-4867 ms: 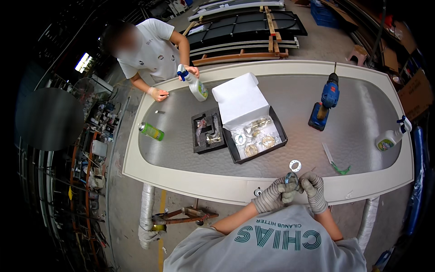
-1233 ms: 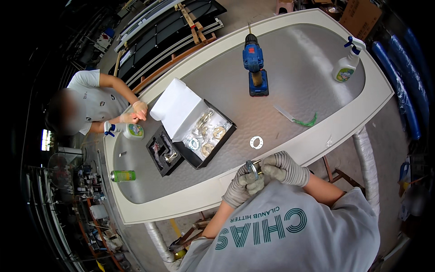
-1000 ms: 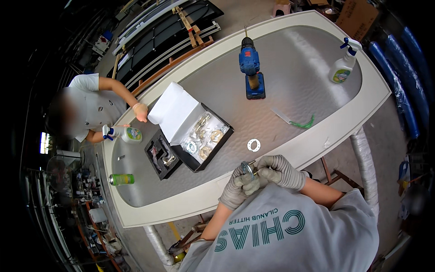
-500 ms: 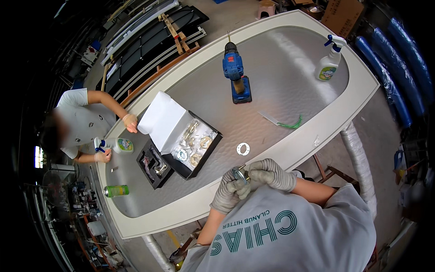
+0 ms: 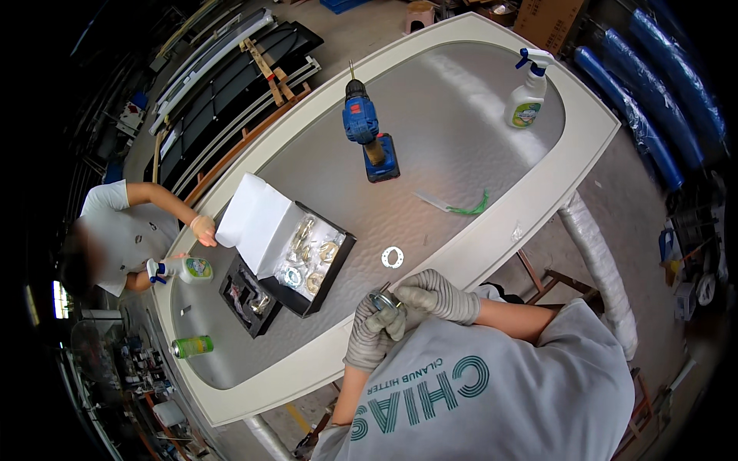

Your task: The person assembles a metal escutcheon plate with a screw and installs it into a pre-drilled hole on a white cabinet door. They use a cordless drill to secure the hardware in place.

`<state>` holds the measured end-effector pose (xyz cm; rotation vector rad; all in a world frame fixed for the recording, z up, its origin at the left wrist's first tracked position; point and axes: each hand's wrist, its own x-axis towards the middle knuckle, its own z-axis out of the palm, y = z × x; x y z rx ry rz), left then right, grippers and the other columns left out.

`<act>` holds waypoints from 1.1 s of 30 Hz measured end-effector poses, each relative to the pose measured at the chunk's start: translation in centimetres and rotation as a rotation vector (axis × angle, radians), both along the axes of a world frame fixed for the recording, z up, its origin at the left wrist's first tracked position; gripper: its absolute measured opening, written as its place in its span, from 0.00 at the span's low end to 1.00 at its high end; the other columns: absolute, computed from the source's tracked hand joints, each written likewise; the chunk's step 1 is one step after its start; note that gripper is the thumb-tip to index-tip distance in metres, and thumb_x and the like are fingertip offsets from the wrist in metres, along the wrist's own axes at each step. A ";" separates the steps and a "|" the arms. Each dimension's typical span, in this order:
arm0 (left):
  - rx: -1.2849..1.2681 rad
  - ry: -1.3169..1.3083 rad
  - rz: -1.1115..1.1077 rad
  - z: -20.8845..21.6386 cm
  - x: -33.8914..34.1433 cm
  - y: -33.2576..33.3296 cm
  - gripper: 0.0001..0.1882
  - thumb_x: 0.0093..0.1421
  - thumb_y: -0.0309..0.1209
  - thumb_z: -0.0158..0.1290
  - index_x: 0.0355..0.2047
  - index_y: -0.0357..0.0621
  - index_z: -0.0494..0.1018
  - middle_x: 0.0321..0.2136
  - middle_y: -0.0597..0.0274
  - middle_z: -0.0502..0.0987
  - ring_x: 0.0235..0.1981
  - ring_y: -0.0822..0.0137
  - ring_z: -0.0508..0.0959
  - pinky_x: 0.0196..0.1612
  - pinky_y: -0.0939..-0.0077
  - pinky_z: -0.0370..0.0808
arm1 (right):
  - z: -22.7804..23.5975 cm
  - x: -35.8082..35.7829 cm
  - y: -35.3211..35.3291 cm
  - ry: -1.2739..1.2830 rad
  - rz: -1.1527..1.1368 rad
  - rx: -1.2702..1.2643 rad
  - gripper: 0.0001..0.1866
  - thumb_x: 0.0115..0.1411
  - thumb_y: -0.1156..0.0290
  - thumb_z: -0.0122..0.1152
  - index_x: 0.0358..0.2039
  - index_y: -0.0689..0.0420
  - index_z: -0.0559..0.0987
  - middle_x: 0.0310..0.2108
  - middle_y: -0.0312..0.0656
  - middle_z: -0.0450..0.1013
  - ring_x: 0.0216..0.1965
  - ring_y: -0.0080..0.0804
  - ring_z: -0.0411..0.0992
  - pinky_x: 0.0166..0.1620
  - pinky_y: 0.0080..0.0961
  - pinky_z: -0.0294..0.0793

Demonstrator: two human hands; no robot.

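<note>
Both my hands wear striped grey gloves and meet at the near edge of the framed panel. My left hand (image 5: 369, 336) is closed around a round metal lock part (image 5: 381, 300), a disc with thin posts standing out of it. Close beside it, my right hand (image 5: 443, 298) has its fingers pinched together at the part's right side; what lies between those fingertips is hidden. On the glass just beyond sits a flat white ring (image 5: 387, 263) with small holes. Left of it, an open black box (image 5: 335, 278) with a white lid holds bagged brass-coloured and silvery fittings.
A blue cordless drill (image 5: 361, 123) stands on the pale-framed glass panel (image 5: 580, 146). Nearby are a green-tailed strip (image 5: 469, 207), spray bottles (image 5: 526, 104), a green can (image 5: 194, 346) and a black tray (image 5: 244, 307). At the left, a co-worker's gloved hand (image 5: 204, 229) is by the lid.
The view has shifted, so the panel and its contents appear further left. In my left hand the metal part has turned slightly. My right fingers remain close beside it.
</note>
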<state>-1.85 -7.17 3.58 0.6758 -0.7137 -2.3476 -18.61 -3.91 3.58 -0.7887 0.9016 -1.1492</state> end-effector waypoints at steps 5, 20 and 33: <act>-0.441 -0.376 0.035 0.8 0.0 0.0 0.13 0.52 0.34 0.62 0.30 0.42 0.69 0.18 0.68 0.69 0.20 0.75 0.70 0.23 0.83 0.67 | -1.1 -0.9 -0.5 0.087 0.113 0.007 0.19 0.61 0.62 0.50 0.16 0.58 0.71 0.14 0.27 0.61 0.18 0.15 0.56 0.23 0.19 0.58; -0.427 -0.343 -0.006 2.4 -0.7 0.8 0.14 0.58 0.38 0.56 0.34 0.40 0.70 0.24 0.62 0.73 0.26 0.71 0.74 0.32 0.77 0.72 | -1.2 -2.5 -0.7 0.199 0.162 0.087 0.21 0.62 0.56 0.48 0.18 0.57 0.70 0.14 0.30 0.57 0.19 0.20 0.55 0.25 0.21 0.59; -0.250 -0.277 0.010 0.3 0.6 1.3 0.21 0.57 0.46 0.58 0.31 0.39 0.71 0.23 0.64 0.73 0.20 0.74 0.72 0.29 0.81 0.71 | -1.0 -0.7 -0.9 0.378 0.113 -0.206 0.18 0.64 0.60 0.50 0.26 0.61 0.73 0.18 0.36 0.63 0.23 0.21 0.62 0.29 0.24 0.66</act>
